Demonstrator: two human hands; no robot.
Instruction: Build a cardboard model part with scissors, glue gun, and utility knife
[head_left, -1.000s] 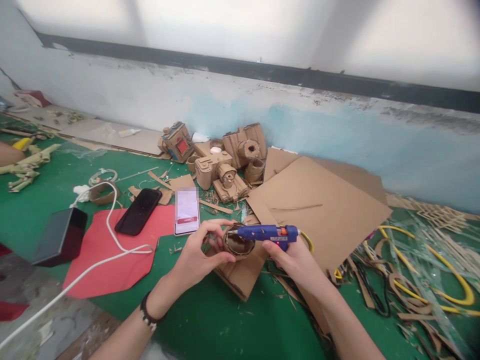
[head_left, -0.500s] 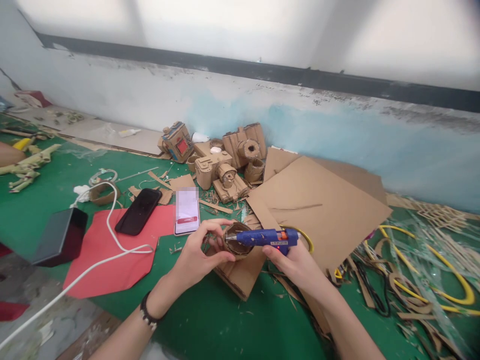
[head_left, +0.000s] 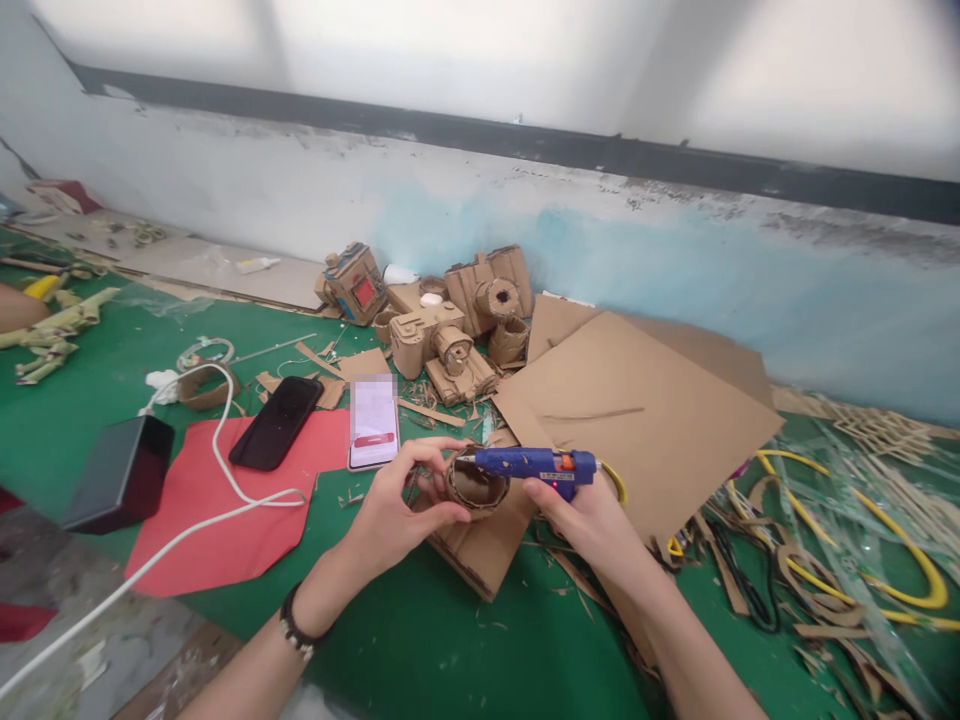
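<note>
- Left hand (head_left: 397, 512): fingers curled and clamped on one cardboard ring (head_left: 477, 488), held just above a cardboard scrap (head_left: 480, 555) on the green mat (head_left: 450, 640).
- Right hand (head_left: 589, 520): closed round one blue glue gun (head_left: 536, 464); the nozzle touches the ring's top rim.
- Two phones to the left: lit phone (head_left: 373, 420) and black phone (head_left: 276, 422), both overlapping one red sheet (head_left: 217, 530).
- One white cable (head_left: 187, 535) crosses the sheet.

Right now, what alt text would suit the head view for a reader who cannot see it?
The left hand holds a cardboard ring while the right hand points a blue glue gun at its rim, above a green mat strewn with cardboard sheets, cardboard camera models and a black phone.
</note>
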